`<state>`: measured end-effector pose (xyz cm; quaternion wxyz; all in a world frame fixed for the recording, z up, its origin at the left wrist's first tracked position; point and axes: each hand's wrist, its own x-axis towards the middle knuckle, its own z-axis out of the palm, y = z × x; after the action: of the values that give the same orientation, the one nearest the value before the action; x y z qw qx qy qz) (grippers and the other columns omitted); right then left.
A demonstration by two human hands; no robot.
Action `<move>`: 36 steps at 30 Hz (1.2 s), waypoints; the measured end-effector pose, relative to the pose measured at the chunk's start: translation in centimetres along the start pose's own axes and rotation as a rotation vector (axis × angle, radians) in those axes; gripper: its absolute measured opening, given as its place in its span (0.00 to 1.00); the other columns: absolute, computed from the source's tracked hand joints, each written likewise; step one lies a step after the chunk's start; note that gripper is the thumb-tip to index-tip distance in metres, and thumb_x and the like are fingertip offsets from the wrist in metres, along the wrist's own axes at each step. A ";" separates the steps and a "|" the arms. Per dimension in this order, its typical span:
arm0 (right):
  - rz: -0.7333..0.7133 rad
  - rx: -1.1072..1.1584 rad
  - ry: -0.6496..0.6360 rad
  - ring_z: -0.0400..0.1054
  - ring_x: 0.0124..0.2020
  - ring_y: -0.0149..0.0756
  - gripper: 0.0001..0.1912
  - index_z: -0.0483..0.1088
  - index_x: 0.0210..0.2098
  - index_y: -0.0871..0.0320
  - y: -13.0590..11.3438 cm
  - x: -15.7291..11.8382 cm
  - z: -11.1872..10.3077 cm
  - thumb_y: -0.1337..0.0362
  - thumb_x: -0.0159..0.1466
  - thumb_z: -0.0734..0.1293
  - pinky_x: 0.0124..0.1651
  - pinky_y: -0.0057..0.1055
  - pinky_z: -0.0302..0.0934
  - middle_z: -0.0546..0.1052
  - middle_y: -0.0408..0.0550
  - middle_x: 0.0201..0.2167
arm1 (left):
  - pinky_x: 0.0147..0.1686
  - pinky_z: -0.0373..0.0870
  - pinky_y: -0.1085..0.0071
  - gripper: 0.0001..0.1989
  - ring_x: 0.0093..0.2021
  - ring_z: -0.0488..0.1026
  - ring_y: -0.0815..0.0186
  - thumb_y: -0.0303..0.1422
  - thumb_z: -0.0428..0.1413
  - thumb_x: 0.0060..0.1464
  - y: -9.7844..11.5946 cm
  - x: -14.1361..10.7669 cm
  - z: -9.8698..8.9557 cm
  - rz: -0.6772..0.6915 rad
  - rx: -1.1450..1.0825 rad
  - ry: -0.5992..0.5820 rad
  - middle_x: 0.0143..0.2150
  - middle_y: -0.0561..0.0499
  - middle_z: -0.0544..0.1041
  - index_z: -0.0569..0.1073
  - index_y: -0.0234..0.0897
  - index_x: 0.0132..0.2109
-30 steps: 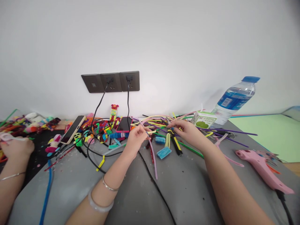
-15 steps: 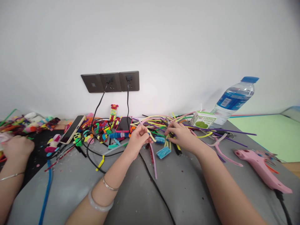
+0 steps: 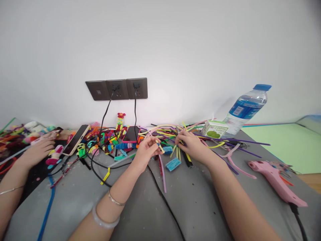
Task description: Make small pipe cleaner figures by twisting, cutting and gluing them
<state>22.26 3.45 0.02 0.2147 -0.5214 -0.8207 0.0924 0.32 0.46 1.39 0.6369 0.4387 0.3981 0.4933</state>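
My left hand is closed, with thumb and fingertips pinching a short pale yellow pipe cleaner. To its right, my right hand has its fingers curled together over a short yellow pipe cleaner, which slants out below the fingertips. Further short yellow pieces stick out under that hand. A blue fuzzy bundle lies just in front of it, and another blue bundle sits between my hands. Close by the right hand rests a black-and-yellow tool handle, partly covered.
A pink glue gun lies at right, before a tilted water bottle and a green-white carton. Black cables cross the grey table. Phones and fuzzy figures stand leftward. Another person's hand is far left.
My right hand's fingers have drawn together, and a yellow piece now slants away from the others. My left hand keeps its pinch. The other person's hand has reached forward and opened.
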 end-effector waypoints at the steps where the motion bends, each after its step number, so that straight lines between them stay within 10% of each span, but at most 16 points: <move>1: -0.020 0.061 0.017 0.66 0.45 0.44 0.06 0.70 0.32 0.55 0.1 0.1 -0.4 0.71 0.62 0.62 0.47 0.41 0.60 0.72 0.51 0.40 | 0.33 0.76 0.71 0.13 0.30 0.69 0.72 0.37 0.65 0.43 0.0 0.0 0.0 0.002 0.003 0.000 0.30 0.55 0.68 0.72 0.35 0.33; 12: 0.060 0.669 0.198 0.64 0.28 0.33 0.08 0.69 0.33 0.57 -2.7 0.2 -3.1 0.59 0.62 0.65 0.30 0.29 0.58 0.71 0.44 0.26 | 0.38 0.75 0.70 0.15 0.34 0.74 0.69 0.39 0.67 0.43 -0.6 0.2 -0.2 0.062 0.029 -0.019 0.33 0.52 0.74 0.74 0.35 0.34; 36: 0.013 0.659 0.075 0.57 0.24 0.29 0.08 0.68 0.30 0.58 -3.4 0.4 -1.7 0.61 0.62 0.66 0.27 0.28 0.52 0.66 0.40 0.23 | 0.34 0.70 0.73 0.08 0.35 0.73 0.66 0.29 0.62 0.44 -0.2 0.3 -0.4 0.284 0.252 0.058 0.36 0.49 0.78 0.76 0.36 0.36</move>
<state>20.12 2.15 2.95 0.4014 -0.4320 -0.7349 0.3351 0.03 0.84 1.06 0.4893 0.5524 0.4092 0.5367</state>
